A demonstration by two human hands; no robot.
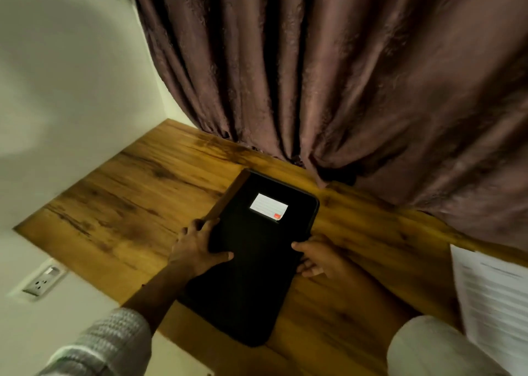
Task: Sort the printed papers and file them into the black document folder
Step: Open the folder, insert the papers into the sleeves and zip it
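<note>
The black document folder [251, 264] lies closed on the wooden desk [128, 204], with a white label [268, 206] on its cover. My left hand [197, 245] grips its left edge, thumb laid over the cover and fingers curled round the spine side. On the folder's right edge, my right hand [315, 258] holds it with the thumb on top and the fingers underneath. A stack of printed papers [494, 301] lies at the desk's right edge, partly cut off by the frame.
A heavy brown curtain [328, 75] hangs behind the desk and touches its back edge. A pale wall [63, 75] bounds the desk on the left. Below the desk's left edge sits a wall socket [43, 282].
</note>
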